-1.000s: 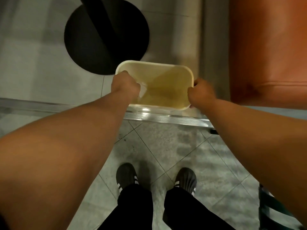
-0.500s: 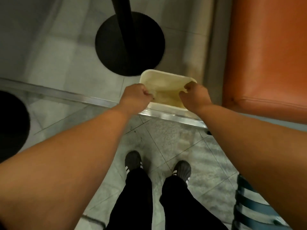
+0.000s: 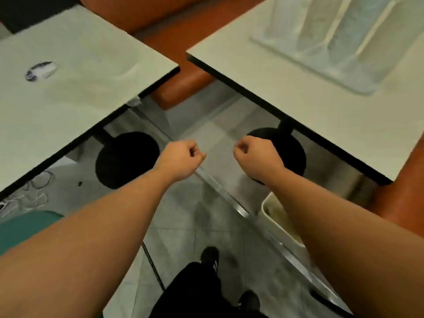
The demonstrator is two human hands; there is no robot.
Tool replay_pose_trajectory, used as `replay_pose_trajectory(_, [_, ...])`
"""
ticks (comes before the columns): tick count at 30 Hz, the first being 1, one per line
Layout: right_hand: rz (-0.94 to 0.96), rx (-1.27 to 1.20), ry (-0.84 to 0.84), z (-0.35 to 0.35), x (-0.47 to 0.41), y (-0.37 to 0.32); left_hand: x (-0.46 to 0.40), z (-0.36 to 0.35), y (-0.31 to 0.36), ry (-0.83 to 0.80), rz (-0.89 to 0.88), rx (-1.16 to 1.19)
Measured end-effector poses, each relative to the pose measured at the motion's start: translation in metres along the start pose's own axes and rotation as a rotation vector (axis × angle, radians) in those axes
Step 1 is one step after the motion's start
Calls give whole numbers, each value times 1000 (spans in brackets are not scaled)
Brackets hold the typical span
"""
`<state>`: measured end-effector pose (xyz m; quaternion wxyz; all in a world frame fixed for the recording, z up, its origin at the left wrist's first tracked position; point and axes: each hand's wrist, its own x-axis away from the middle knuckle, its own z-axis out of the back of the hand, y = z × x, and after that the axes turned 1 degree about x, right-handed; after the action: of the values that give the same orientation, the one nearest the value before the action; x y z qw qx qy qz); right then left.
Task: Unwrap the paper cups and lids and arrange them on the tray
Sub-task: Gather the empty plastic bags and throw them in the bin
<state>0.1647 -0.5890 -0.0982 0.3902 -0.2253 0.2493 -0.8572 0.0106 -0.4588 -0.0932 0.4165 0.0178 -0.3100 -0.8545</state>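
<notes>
The cream bin (image 3: 278, 220) hides partly behind the right forearm — wrapped sleeves (image 3: 332, 31) blurred, cut off at top.

Dim, warm indoor light is washing the whole view, leaving the floor under the right table (image 3: 321, 106) in deep shadow. Motion blur is smearing the clear wrapped stacks (image 3: 339, 35) on that table, and wide-angle distortion is bending its edges. A metal floor strip (image 3: 231, 203) below it is catching glare.
</notes>
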Motion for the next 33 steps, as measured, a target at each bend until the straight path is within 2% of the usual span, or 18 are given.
replay_pose_trajectory(4, [189, 74, -46, 14, -43, -85, -19, 87, -26, 125, 14, -29])
replay_pose_trajectory(9, [333, 108, -97, -7, -116, -176, -68, 167, -89, 295, 83, -21])
replay_pose_trajectory(14, [323, 143, -172, -61, -204, -248, -126, 214, -183, 310, 238, -30])
replay_pose_trajectory(17, [288, 216, -242, -99, -246, -275, -155, 234, -236, 277, 292, -140])
replay_pose_trajectory(23, [276, 335, -263, -153, -314, -295, -218, 248, -295, 180, 201, -286])
replay_pose_trajectory(28, [299, 425, -304, -176, -332, -293, -242, 236, -311, -114, -10, -427])
replay_pose_trajectory(33, [284, 401, -321, -185, -335, -290, -243, 223, -329, 6, -118, -368])
